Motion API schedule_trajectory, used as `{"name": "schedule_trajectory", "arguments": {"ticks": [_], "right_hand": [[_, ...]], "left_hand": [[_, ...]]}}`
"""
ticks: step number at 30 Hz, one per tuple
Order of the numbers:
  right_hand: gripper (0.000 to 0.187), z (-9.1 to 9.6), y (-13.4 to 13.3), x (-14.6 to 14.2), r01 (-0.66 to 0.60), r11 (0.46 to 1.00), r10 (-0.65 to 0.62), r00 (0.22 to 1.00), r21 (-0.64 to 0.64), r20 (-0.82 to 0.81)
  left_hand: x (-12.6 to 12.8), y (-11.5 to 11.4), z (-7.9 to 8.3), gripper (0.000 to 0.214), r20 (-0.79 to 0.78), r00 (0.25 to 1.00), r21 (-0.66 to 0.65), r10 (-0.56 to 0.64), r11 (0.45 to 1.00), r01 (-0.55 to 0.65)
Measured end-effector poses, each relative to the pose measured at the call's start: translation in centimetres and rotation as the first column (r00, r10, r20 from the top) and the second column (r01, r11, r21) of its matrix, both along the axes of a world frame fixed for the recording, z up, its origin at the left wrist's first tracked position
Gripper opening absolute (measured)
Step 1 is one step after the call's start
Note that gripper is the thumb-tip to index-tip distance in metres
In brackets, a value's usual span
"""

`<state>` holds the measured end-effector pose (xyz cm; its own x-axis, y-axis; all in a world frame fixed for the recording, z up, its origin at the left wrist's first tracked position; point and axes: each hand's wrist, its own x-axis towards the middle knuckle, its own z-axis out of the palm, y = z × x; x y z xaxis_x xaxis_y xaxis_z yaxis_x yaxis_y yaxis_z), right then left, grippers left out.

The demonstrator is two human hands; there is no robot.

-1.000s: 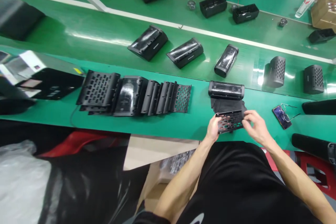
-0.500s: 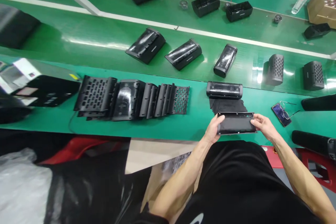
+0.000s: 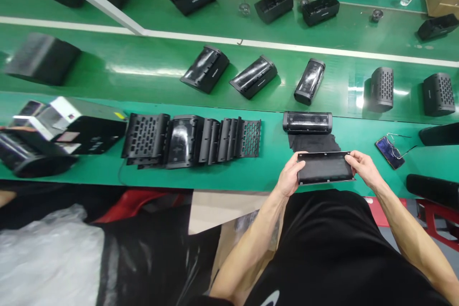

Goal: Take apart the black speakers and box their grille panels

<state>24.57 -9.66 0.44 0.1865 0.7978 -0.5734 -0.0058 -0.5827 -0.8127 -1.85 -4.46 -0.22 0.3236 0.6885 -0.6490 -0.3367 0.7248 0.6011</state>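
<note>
- Black plastic panel [image 3: 325,168], long and flat, is being held level between both hands, just above the near edge of the green bench [image 3: 258,174] and close in front of the person's body.
- Its left end is being pinched by the left hand [image 3: 289,179], thumb on top and fingers beneath. Its right end is being clasped the same way by the right hand [image 3: 363,168].
- Judging by this hold, the piece is being checked or lined up. A smooth, faintly glossy face is being shown upward, with small tabs along the long edges.
- Just beyond the panel, a dark cloth [image 3: 313,142] is being kept spread on the bench. A black speaker body [image 3: 307,122] is being left at its far edge, near the panel but apart from it.
- For the next move, a steady grip at both ends is being called for, so that the thin panel is not being twisted and its tabs are being met squarely.
- Well apart to the left, a row of grille panels [image 3: 193,136] is being kept.
</note>
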Motion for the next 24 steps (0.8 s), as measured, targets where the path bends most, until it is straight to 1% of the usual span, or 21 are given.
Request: {"name": "schedule_trajectory", "arguments": {"ticks": [5,8,12,15,18,22,24], "right_hand": [[0.065,-0.1,-0.2,0.2,0.000,1.000,0.000,1.000,0.000,0.012],[0.063,0.0,-0.5,0.4,0.014,1.000,-0.014,1.000,0.006,-0.007],[0.063,-0.2,-0.9,0.5,0.043,0.999,-0.043,0.998,0.014,-0.036],[0.061,-0.3,-1.0,0.7,0.056,0.998,-0.055,0.998,0.018,-0.040],[0.057,-0.1,-1.1,0.9,0.059,0.998,-0.058,0.997,0.029,-0.057],[0.056,0.2,-1.1,1.1,0.079,0.996,-0.077,0.993,0.027,-0.087],[0.055,0.2,-1.1,1.2,0.093,0.995,-0.091,0.992,0.024,-0.093]], "left_hand": [[0.3,-0.2,-0.5,0.054,-0.032,0.999,0.014,0.003,1.000,-0.003],[0.3,-0.2,-0.5,0.055,-0.012,1.000,0.025,-0.004,1.000,0.005],[0.3,-0.1,-0.2,0.062,0.030,0.998,0.037,-0.057,0.998,0.056],[0.3,0.0,0.0,0.065,0.034,0.996,0.058,-0.081,0.995,0.079],[0.0,0.0,0.1,0.066,0.051,0.994,0.084,-0.094,0.992,0.089],[-0.5,0.1,0.3,0.070,0.101,0.982,0.133,-0.161,0.980,0.147],[-0.6,0.2,0.4,0.071,0.110,0.978,0.136,-0.180,0.977,0.164]]}}
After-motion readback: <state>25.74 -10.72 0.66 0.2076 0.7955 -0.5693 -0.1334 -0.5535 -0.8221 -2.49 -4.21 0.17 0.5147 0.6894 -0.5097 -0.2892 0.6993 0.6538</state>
